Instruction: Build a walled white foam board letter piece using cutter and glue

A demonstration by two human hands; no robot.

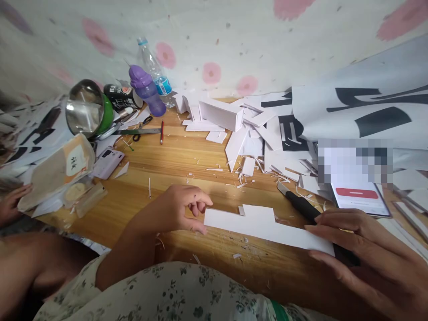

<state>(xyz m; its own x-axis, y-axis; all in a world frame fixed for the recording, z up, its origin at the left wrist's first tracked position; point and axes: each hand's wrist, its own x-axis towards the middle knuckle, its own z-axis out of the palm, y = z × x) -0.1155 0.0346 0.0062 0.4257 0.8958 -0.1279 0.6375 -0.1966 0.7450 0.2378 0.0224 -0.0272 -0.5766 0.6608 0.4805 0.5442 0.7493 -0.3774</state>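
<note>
A long white foam-board strip with a raised block at its upper edge lies across the front of the wooden desk. My right hand grips its right end, thumb at the lower edge and fingers at the upper one. Under that hand passes the black handle of a craft knife, its blade pointing away to the left. At the strip's left end is my left hand, thumb and index finger apart on either side of the end, other fingers curled. Whether it touches the strip I cannot tell.
White board offcuts and shavings are heaped at the back. A phone lies at right. Scissors, a red pencil, a purple bottle and a metal bowl stand or lie left. Another person's hand shows at far left.
</note>
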